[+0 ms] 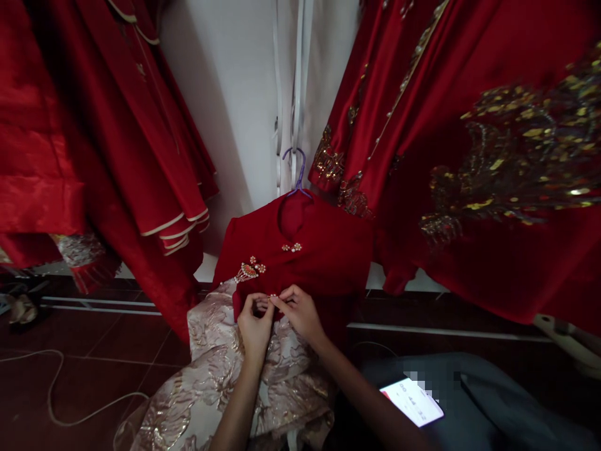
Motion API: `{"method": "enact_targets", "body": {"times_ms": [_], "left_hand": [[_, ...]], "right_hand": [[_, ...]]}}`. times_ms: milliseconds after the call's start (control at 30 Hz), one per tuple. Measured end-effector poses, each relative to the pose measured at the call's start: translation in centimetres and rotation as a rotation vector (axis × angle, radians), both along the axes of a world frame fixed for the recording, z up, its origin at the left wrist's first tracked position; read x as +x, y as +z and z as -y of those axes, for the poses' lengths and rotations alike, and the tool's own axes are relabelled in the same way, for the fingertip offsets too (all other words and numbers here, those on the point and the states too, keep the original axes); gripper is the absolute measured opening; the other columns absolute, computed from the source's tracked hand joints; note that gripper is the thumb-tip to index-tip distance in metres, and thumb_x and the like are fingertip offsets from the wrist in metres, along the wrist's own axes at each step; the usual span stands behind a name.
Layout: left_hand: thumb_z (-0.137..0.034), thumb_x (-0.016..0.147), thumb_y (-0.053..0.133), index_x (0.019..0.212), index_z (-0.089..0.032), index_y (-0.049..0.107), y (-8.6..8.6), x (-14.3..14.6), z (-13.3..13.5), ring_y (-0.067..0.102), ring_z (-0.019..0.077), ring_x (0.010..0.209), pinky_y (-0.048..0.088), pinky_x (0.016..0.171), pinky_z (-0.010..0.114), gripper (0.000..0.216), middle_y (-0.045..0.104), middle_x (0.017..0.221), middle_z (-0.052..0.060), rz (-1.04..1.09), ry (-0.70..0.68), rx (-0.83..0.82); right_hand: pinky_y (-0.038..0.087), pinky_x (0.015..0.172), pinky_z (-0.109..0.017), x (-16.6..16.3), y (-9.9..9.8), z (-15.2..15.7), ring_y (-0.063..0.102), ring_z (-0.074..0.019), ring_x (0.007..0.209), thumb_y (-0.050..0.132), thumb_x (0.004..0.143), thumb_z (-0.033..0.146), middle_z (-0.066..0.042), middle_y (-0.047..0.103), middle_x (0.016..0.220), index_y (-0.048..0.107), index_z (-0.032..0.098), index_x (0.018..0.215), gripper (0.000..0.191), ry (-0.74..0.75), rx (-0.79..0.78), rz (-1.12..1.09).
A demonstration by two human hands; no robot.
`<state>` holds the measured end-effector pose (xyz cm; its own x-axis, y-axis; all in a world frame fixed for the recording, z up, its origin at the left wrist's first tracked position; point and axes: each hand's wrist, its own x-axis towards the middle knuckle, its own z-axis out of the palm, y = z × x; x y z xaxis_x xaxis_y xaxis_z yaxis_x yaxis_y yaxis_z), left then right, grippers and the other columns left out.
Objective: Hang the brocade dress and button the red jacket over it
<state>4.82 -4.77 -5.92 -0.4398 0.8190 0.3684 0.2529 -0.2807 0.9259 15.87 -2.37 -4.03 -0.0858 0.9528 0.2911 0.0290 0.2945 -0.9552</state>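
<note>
A red dress point(323, 244) hangs in front of me on a purple hanger point(299, 181), its round neckline facing me. Just beneath the neckline is a beaded clasp point(292, 248). To the left of that, a fan-shaped beaded ornament point(248, 270) with small flowers decorates the chest. My left hand point(256, 319) and my right hand point(298, 310) meet at the dress front, fingertips pinched together on a small pearly clasp point(273, 297). Fingers cover most of this clasp, so whether it is fastened cannot be made out. Pale gold brocade fabric point(220, 369) lies below my wrists.
Red garments point(141, 125) hang at the left, and a red gown point(507, 263) with gold sequins hangs at the right. A lit phone point(413, 402) showing a timer rests at lower right. A white cable point(59, 382) runs across the tiled floor.
</note>
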Motion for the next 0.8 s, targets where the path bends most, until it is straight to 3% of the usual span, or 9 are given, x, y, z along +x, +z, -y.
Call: {"method": "enact_targets", "body": {"times_ms": [100, 233, 800], "left_hand": [[-0.031, 0.072, 0.063, 0.09, -0.016, 0.058, -0.1, 0.0, -0.2, 0.062, 0.0134, 0.071, 0.051, 0.067, 0.025, 0.023, 0.065, 0.08, 0.003, 0.023, -0.052, 0.012], [-0.029, 0.073, 0.062, 0.094, -0.016, 0.059, -0.2, -0.1, -0.1, 0.063, 0.0138, 0.075, 0.051, 0.071, 0.026, 0.025, 0.065, 0.085, 0.004, 0.065, -0.099, 0.014], [-0.025, 0.073, 0.059, 0.092, -0.015, 0.06, -0.3, 0.1, 0.3, 0.063, 0.0147, 0.077, 0.052, 0.075, 0.029, 0.022, 0.066, 0.086, 0.005, -0.004, -0.094, 0.033]], "right_hand": [[0.051, 0.06, -0.025, -1.0, -2.1, 0.1, 0.06, -0.0136, 0.068, 0.063, 0.075, 0.034, -0.001, 0.057, 0.074, 0.05, 0.019, 0.075, 0.02, -0.129, 0.086, -0.05], [0.05, 0.061, -0.024, -1.2, -3.3, 0.4, 0.058, -0.0124, 0.068, 0.061, 0.078, 0.032, 0.0, 0.053, 0.075, 0.048, 0.02, 0.077, 0.018, -0.157, 0.137, -0.067], [0.049, 0.062, -0.024, -0.7, -2.9, 1.0, 0.057, -0.0125, 0.068, 0.059, 0.079, 0.034, -0.001, 0.055, 0.075, 0.05, 0.019, 0.078, 0.017, -0.172, 0.126, 0.008]]}}
